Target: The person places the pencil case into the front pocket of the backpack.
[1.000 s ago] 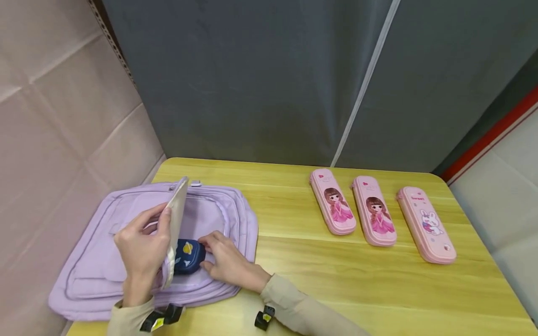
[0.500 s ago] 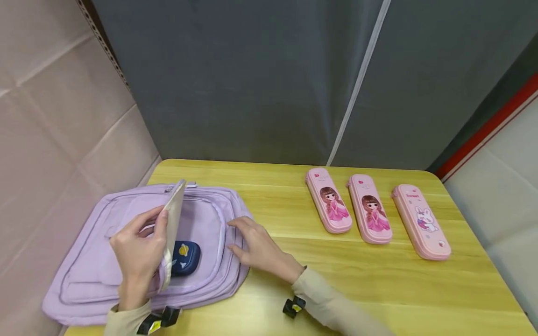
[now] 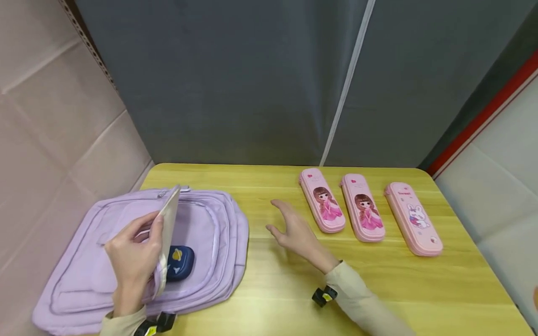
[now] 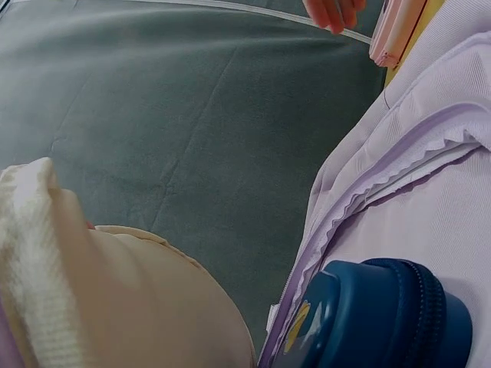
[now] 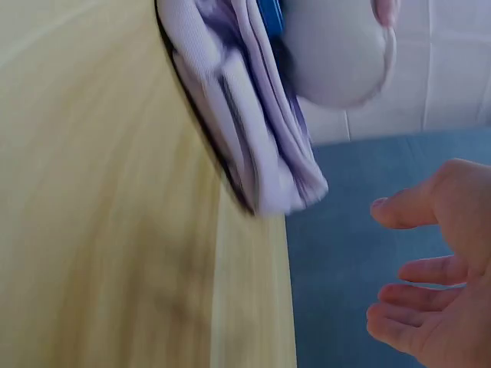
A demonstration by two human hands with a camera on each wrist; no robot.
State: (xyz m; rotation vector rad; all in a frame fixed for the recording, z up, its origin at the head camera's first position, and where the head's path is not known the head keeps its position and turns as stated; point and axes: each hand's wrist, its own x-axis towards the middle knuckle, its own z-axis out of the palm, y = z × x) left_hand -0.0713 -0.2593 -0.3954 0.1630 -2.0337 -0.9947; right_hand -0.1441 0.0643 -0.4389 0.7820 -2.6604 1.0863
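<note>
Beige sleeves [image 3: 364,299]; black, boxy wrist cameras [image 3: 319,297], yellow labels [image 3: 151,331].

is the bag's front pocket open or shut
Open: the left hand holds its flap up, and the blue case shows inside.

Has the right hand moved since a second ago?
Yes: in the head view, the right hand has gone rightward off the purple bag, over the table, toward the pink cases.

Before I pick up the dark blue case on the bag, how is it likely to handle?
The dark blue case looks fairly stiff: its boxy, zip-edged shell shows no sagging. Its smooth-looking surface may be slippery. Lying flat on the purple bag, it would probably slide rather than roll.
</note>
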